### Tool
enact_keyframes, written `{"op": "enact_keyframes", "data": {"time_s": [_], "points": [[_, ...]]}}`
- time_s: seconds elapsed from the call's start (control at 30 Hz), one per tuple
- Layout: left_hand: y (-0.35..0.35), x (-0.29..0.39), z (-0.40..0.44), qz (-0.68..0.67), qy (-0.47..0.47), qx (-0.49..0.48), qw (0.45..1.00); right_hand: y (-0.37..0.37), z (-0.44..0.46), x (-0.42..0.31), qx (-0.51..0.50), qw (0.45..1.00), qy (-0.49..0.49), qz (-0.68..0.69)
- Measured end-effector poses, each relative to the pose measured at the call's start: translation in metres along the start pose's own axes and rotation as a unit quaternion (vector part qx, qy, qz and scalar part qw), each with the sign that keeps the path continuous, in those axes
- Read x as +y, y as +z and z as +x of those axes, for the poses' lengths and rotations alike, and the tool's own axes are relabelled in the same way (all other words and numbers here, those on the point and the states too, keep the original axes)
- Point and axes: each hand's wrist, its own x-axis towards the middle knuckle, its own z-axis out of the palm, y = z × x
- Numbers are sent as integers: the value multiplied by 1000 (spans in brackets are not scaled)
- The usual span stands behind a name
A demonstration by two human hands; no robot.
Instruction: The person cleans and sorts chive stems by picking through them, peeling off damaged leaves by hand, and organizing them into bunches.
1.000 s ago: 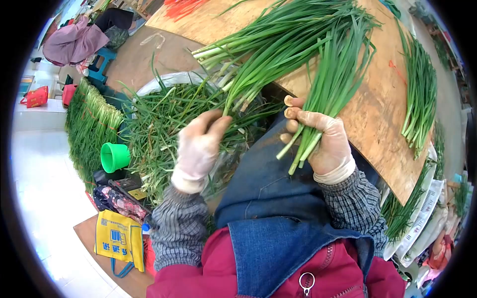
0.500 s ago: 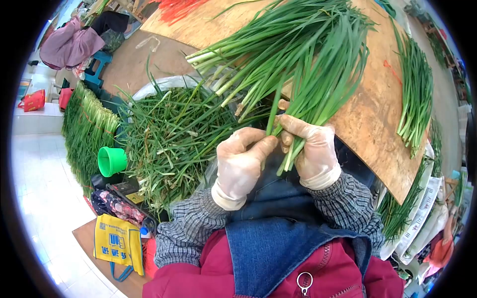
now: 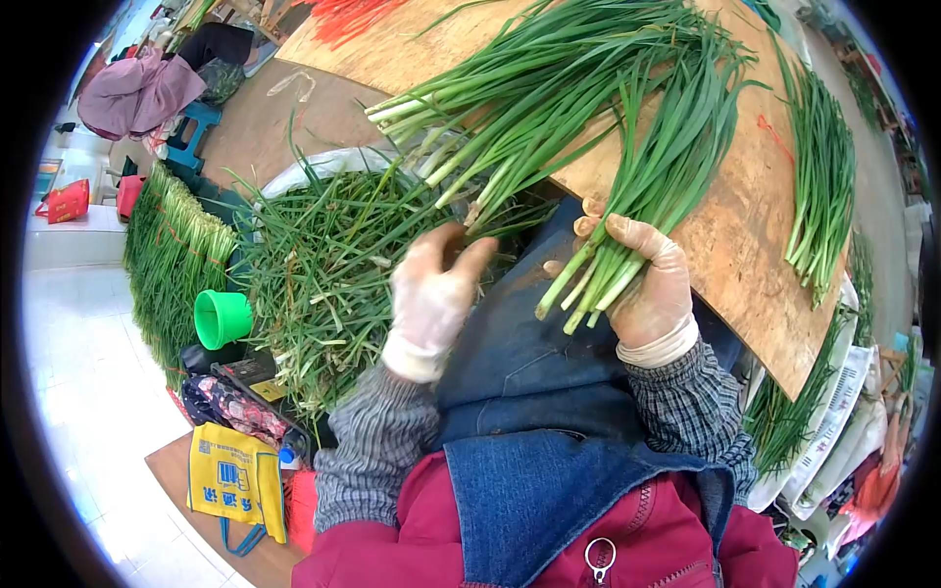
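Observation:
My right hand (image 3: 651, 284), in a thin whitish glove with bare fingertips, is wrapped round a bunch of green stalks (image 3: 667, 167) whose pale ends stick out toward my lap. My left hand (image 3: 436, 294), gloved the same way, is beside the ends of a loose pile of stalks (image 3: 549, 88) on the wooden board (image 3: 755, 235). Its thumb and forefinger are apart, with nothing visible between them; the hand is slightly blurred. Below and left of it lies a heap of loose green leaves (image 3: 323, 265) in a pale plastic liner.
A tied bunch (image 3: 818, 186) lies at the board's right side, red ties (image 3: 348, 18) at its far end. To the left are stacked bundles (image 3: 176, 265), a green cup (image 3: 222, 318) and a yellow bag (image 3: 235, 475). A person in a mauve top (image 3: 137, 93) is at the upper left.
My left hand moved in to the bunch with a stalk, then back left without it. The bunch in my right hand looks thicker than a second ago.

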Motion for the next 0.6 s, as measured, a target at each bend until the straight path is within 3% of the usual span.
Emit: {"op": "enact_keyframes", "data": {"time_s": [0.03, 0.1, 0.23, 0.3, 0.4, 0.5, 0.53, 0.6], "points": [[10, 3, 4, -59, -3, -31, 998, 1, -1, 0, 10, 1000, 6, 0], [24, 8, 0, -313, -110, -85, 940, 1, -1, 1, 33, 999, -1, -24], [17, 37, -28, -302, -148, -190, 922, 12, -3, 7, 99, 985, -47, -131], [15, 41, -33, -281, -143, -223, 922, 6, -1, 8, 59, 982, -30, -178], [24, 41, -30, -252, -74, -202, 943, 3, 0, 12, 69, 984, -26, -163], [32, 37, -29, -156, 47, -144, 976, 13, -4, 19, 119, 976, -82, -162], [34, 35, -28, -108, 213, -36, 970, 11, -4, 19, 93, 984, -80, -133], [32, 31, -37, -128, 186, 42, 973, 16, -4, 21, 97, 985, -89, -110]]}}
